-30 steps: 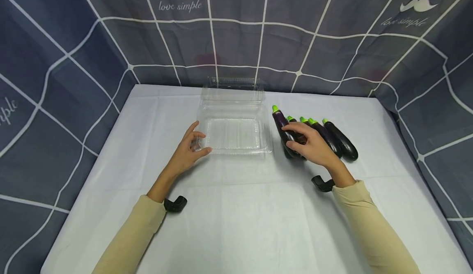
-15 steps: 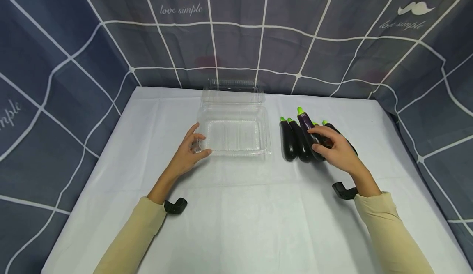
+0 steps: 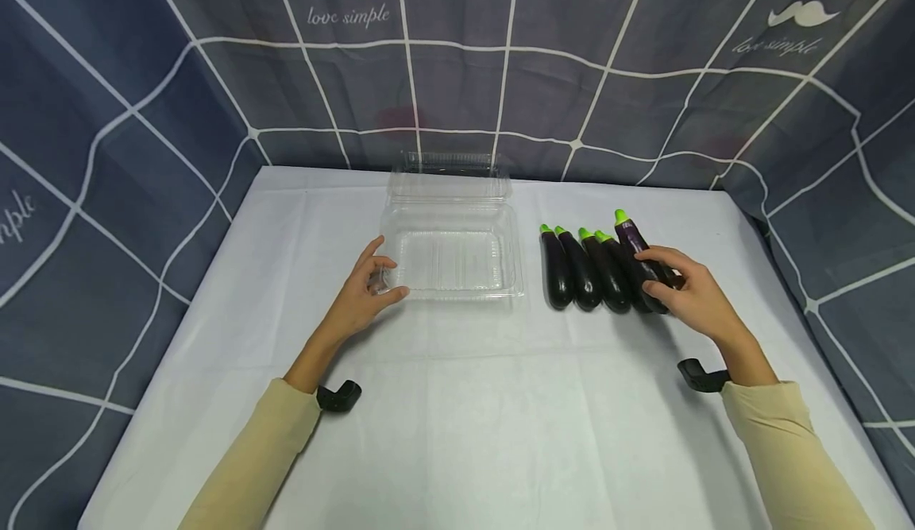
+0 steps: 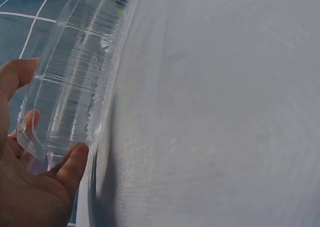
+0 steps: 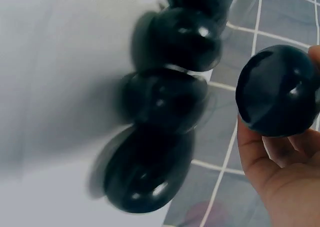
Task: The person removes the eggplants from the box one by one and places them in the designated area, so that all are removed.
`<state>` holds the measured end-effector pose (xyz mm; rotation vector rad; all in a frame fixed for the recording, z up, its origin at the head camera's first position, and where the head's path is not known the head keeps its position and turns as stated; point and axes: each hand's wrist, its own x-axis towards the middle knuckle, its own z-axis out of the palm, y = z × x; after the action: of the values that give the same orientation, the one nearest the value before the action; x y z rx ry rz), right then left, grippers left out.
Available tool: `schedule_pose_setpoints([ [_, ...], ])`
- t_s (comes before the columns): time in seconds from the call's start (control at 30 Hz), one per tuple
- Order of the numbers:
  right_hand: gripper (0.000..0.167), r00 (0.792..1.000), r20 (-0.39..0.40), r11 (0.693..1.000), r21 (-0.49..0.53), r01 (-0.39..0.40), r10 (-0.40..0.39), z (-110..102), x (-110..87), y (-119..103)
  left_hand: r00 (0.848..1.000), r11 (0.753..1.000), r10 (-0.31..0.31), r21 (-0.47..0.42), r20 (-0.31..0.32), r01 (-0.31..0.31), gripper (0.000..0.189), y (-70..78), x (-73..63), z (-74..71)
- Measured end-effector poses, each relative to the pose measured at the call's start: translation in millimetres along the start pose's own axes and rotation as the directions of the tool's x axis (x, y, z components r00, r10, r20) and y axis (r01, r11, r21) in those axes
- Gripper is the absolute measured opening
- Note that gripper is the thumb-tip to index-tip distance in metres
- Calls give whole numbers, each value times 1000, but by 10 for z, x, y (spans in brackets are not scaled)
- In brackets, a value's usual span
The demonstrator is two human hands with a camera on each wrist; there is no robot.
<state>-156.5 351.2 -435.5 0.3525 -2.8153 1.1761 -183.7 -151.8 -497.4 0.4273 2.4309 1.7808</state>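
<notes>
A purple-black eggplant (image 3: pixel 631 237) with a bright green stem end is held by my right hand (image 3: pixel 689 290), thumb on one side and fingers on the other. It hangs over the right part of a row of eggplants (image 3: pixel 586 274) lying side by side on the table. In the right wrist view the held eggplant (image 5: pixel 275 94) is apart from the others, its round end facing the camera. My left hand (image 3: pixel 357 295) grips the front left corner of a clear plastic container (image 3: pixel 450 258). In the left wrist view thumb and fingers lie around the container's corner (image 4: pixel 37 142).
The container's hinged lid (image 3: pixel 450 184) stands open toward the back edge. A white cloth (image 3: pixel 486 419) covers the table. Dark grey curtains (image 3: pixel 457 77) with white grid lines enclose the back and sides.
My right hand has carried the eggplant rightward above the row, from its left end toward its right end. My left hand and the container have stayed in place.
</notes>
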Motion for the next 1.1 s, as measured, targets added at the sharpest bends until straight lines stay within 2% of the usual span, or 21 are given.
schedule_pose_setpoints([
  [0.33, 40, 997, -59, 997, -52, -59, 56, -177, -71, 236, 999, 999, -32, 0, 3, 32, 45, 5, 12, -16],
  [0.47, 40, 995, -69, 994, -65, -83, 79, -259, -58, 349, 1000, 1000, -23, 3, 0, 23, 44, 6, 1, -9],
  [0.7, 40, 992, -60, 991, -71, -111, 107, -359, -11, 488, 999, 999, -42, -13, 22, 42, 43, 369, -86, 5],
  [0.93, 41, 992, -11, 989, -83, -125, 124, -451, 34, 595, 1000, 999, -29, -16, 7, 29, 44, 63, -8, 5],
  [1.1, 41, 987, 15, 981, -110, -158, 161, -479, 45, 677, 1000, 1000, -12, -11, 0, 12, 43, 3, 6, 5],
])
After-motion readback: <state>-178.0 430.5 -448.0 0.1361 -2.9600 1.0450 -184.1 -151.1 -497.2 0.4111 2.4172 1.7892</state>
